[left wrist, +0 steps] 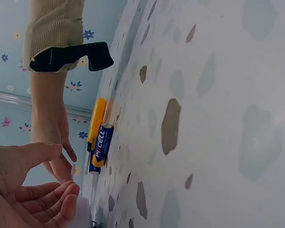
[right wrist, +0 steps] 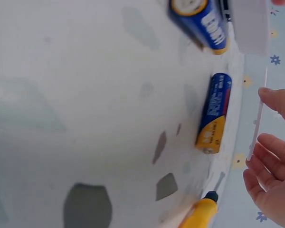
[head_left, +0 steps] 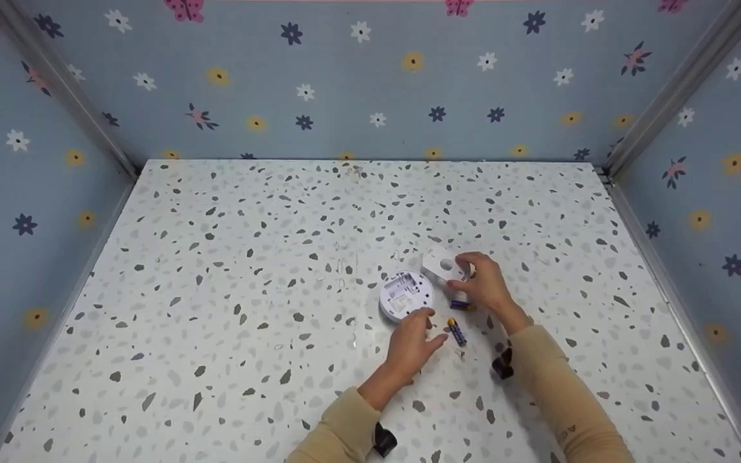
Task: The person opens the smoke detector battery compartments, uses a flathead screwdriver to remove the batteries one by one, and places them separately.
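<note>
Nearest, found the left hand (head_left: 412,344) low over the speckled table (head_left: 216,321), with fingers loose and a little curled, holding nothing, the tips just beside the round white device (head_left: 406,296). Noted one blue and yellow battery (head_left: 456,332) flat on the table just right of that hand, untouched. A little farther, saw a second battery (head_left: 460,305) partly hidden under the right hand (head_left: 483,283), and a yellow-handled tool (right wrist: 202,213) near it in the wrist views. Found the right hand pinching a thin white cover plate (head_left: 441,265) by one edge, just beyond the device. Farthest, only the flowered wall (head_left: 370,83).

Judged two risks: could send a loose battery rolling with a careless brush of a sleeve, and could let the plate slip from such a narrow edge pinch.
</note>
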### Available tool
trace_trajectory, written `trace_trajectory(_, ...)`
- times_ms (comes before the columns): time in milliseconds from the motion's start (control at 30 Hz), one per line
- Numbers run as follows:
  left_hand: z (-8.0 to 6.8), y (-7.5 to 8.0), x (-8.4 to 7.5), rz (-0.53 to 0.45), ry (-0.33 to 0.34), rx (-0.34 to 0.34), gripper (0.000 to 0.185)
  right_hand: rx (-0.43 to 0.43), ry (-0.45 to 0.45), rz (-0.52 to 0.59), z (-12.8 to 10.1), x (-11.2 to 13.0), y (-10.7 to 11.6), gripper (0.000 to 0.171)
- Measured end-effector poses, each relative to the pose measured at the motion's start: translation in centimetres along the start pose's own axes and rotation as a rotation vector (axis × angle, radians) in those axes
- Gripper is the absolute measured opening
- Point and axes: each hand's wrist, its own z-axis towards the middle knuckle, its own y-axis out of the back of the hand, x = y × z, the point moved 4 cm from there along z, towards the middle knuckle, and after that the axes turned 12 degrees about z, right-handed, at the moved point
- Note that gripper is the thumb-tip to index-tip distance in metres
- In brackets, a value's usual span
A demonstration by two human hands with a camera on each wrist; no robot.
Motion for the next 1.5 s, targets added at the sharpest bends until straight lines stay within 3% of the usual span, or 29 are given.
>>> trace_trajectory(167,0.0,0.7,0.3,0.004,0.032,-0.017,0.039,-0.009,0.048,-0.002,-0.8,1.0,0.4,0.051)
trace_trajectory(300,-0.2,1.4,0.7,0.0,0.012,-0.076,0.035,-0.014,0.083,-0.009,-1.6,1.7,0.3,0.049)
trace_trajectory(533,-0.5,2.1,1.8,0.0,-0.003,-0.14,0.032,0.006,0.06,-0.009,-2.6,2.5,-0.1,0.051)
trace_trajectory(767,-0.8,3.0,2.5,0.037,-0.011,-0.222,0.03,-0.014,0.153,0.026,-3.6,3.4,-0.6,0.047)
trace_trajectory(1000,-0.5,3.6,3.4,0.022,0.015,-0.253,0.029,-0.027,0.197,-0.017,-4.4,3.9,-1.4,0.047)
trace_trajectory(1300,-0.2,4.4,4.5,0.041,0.036,-0.311,0.028,-0.026,0.22,0.008,-4.9,4.4,-2.6,0.048)
trace_trajectory(1500,0.3,4.7,5.1,0.058,0.081,-0.311,0.03,-0.011,0.182,0.025,-4.9,4.9,-3.3,0.049)
